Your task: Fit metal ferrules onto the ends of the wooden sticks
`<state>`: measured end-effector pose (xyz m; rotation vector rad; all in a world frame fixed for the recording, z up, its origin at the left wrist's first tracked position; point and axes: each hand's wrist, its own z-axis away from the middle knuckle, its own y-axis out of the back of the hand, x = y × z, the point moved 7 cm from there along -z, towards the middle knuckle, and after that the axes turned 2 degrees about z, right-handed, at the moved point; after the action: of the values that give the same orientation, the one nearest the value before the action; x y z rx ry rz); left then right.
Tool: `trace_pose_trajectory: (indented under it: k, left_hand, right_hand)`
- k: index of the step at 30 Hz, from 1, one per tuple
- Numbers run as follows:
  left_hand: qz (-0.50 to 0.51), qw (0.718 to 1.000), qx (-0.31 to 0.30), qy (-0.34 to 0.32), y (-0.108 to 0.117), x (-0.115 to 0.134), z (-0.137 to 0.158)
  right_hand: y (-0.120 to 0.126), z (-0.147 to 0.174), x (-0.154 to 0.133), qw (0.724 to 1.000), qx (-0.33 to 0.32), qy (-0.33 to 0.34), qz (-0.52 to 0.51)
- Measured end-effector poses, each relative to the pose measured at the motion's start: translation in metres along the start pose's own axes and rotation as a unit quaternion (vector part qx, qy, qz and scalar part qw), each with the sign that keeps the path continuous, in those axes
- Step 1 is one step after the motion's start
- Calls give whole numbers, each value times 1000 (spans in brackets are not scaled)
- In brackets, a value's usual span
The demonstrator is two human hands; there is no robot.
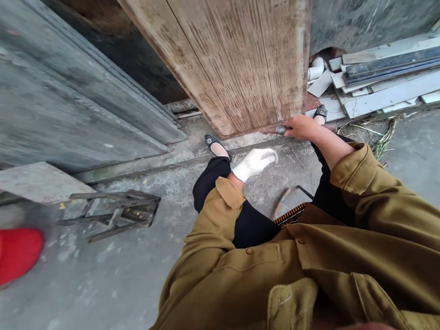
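Nearest: striped seat edge between the thighs; just beyond it a wooden-handled implement lies on the concrete, probably parked there for easy reach. Left hand, white-gloved, fingers curled in front of the panel; cannot tell if it grips anything. The glove likely guards against splinters. Right hand, bare, is closed round a bound-handled tool, held along the panel's lower edge, perhaps for control. Wooden panel stands ahead, between the shoes; the spread feet seem to make room for it. Farther right, tile strips stacked flat, presumably for stability.
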<state>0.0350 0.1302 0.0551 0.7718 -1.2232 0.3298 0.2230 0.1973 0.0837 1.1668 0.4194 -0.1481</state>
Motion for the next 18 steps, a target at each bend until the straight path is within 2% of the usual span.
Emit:
trace_pose_trajectory:
  k: [2, 3, 5, 6, 7, 8, 9, 11, 13, 15, 16, 18]
  left_hand:
    - [-54, 997, 62, -8, 19, -3, 5]
    - [-74, 994, 79, -1, 26, -7, 8]
    - [-76, 993, 93, 10, 33, -15, 10]
    - [-64, 993, 101, 11, 35, -18, 11]
    - [-46, 993, 110, 10, 36, -20, 12]
    - [-26, 993, 116, 11, 36, -23, 12]
    - [-9, 993, 115, 14, 35, -25, 12]
    - [12, 995, 95, 28, 31, -28, 11]
    - [12, 997, 65, 37, 25, -29, 9]
    - [5, 999, 29, 25, 16, -26, 8]
    - [3, 1000, 4, 15, 11, -23, 8]
    - [-6, 999, -40, -6, 0, -16, 9]
  right_hand:
    - [-29, 10, -11, 985, -168, 31, 31]
    - [-44, 20, -18, 960, -272, 60, 5]
    - [-60, 44, -36, 881, -442, 139, -94]
    - [-57, 51, -44, 847, -475, 182, -156]
    - [-48, 52, -49, 829, -464, 219, -222]
    - [-35, 48, -50, 826, -417, 245, -291]
    - [-20, 39, -46, 832, -341, 254, -357]
    - [6, 20, -26, 844, -165, 212, -463]
    - [18, 8, -3, 849, -29, 132, -511]
    - [17, 2, 8, 866, 39, 58, -495]
    - [14, 1, 9, 886, 53, 28, -460]
    - [8, -1, 5, 942, 60, -9, -329]
